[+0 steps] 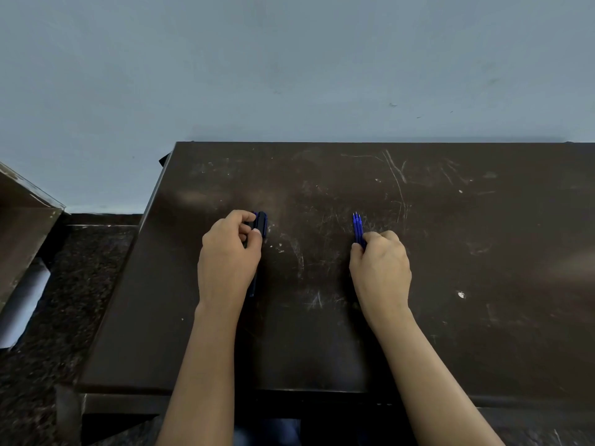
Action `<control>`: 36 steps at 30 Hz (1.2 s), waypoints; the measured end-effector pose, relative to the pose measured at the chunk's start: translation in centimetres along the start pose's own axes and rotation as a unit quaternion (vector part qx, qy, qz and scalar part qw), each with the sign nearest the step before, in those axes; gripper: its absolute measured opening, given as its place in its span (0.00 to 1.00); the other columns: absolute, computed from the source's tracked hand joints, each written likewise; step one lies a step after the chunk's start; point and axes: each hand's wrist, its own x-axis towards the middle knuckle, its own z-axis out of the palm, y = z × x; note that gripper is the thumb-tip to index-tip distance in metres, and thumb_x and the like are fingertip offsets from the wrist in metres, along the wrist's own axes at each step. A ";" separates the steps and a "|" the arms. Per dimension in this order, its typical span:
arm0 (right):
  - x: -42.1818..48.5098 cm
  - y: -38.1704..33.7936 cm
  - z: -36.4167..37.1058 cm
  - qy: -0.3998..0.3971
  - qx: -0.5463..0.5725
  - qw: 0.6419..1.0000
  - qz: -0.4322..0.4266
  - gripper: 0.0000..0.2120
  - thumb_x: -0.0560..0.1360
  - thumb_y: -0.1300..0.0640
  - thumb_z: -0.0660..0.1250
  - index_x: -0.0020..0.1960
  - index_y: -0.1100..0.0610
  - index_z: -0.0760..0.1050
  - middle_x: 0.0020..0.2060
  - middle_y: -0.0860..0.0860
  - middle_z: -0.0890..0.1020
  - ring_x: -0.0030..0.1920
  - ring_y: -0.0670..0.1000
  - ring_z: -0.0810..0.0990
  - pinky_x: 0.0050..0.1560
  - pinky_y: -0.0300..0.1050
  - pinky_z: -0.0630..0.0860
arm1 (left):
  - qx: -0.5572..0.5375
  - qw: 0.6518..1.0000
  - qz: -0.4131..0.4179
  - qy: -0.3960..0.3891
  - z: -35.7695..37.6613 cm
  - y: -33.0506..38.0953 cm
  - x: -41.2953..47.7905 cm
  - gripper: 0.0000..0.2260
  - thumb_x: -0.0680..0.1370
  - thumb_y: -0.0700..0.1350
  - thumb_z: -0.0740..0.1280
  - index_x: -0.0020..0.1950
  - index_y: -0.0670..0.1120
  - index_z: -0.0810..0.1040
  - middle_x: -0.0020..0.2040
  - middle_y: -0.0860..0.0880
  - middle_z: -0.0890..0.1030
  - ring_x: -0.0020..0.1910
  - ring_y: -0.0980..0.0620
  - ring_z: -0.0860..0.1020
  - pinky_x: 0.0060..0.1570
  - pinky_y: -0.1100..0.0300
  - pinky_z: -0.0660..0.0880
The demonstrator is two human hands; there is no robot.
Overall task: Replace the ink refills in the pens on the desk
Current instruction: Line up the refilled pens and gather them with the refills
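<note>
Two bare hands rest on the dark, scratched table, well apart from each other. Left hand has its grip closed around a bundle of dark blue pens, whose capped ends stick out beyond the fingers toward the wall. Right hand has its grip closed around a few blue ink refills, their fine tips pointing away from the person, low over the tabletop.
</note>
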 end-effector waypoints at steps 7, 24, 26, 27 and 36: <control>0.2 -0.2 0.0 0.000 0.013 1.000 -0.002 0.10 0.78 0.58 0.62 0.49 0.64 0.78 0.46 0.57 0.75 0.47 0.59 0.76 0.40 0.48 0.72 | 0.007 1.000 -0.001 -0.001 -0.2 -0.1 0.0 0.10 0.76 0.41 0.67 0.57 0.47 0.79 0.44 0.49 0.80 0.42 0.55 0.78 0.42 0.64 0.71; 0.2 -0.5 0.2 0.001 0.020 1.000 -0.010 0.09 0.77 0.60 0.62 0.52 0.63 0.77 0.46 0.57 0.74 0.48 0.58 0.75 0.41 0.51 0.76 | 0.002 1.000 0.002 0.001 -0.2 -0.2 0.0 0.10 0.76 0.41 0.67 0.57 0.47 0.79 0.44 0.50 0.80 0.42 0.55 0.78 0.43 0.62 0.73; 0.2 -0.5 0.3 0.002 0.023 1.000 -0.012 0.09 0.77 0.60 0.62 0.51 0.64 0.77 0.45 0.57 0.74 0.48 0.58 0.75 0.40 0.50 0.75 | 0.005 1.000 0.001 0.000 -0.2 -0.3 0.0 0.10 0.76 0.41 0.67 0.57 0.47 0.79 0.44 0.50 0.80 0.42 0.55 0.77 0.41 0.65 0.71; 0.3 -0.5 0.3 0.001 0.023 1.000 -0.011 0.09 0.77 0.60 0.62 0.50 0.64 0.77 0.45 0.57 0.74 0.48 0.58 0.74 0.39 0.50 0.74 | 0.007 1.000 0.002 0.000 -0.1 -0.3 0.0 0.10 0.76 0.41 0.67 0.57 0.47 0.79 0.44 0.50 0.80 0.41 0.55 0.77 0.40 0.67 0.69; 0.4 -0.5 0.4 0.000 0.022 1.000 -0.008 0.10 0.77 0.59 0.61 0.53 0.63 0.77 0.46 0.58 0.74 0.50 0.58 0.74 0.41 0.51 0.75 | 0.003 1.000 0.005 0.005 -0.1 -0.5 0.1 0.10 0.76 0.42 0.67 0.57 0.47 0.79 0.44 0.49 0.80 0.42 0.54 0.78 0.43 0.61 0.73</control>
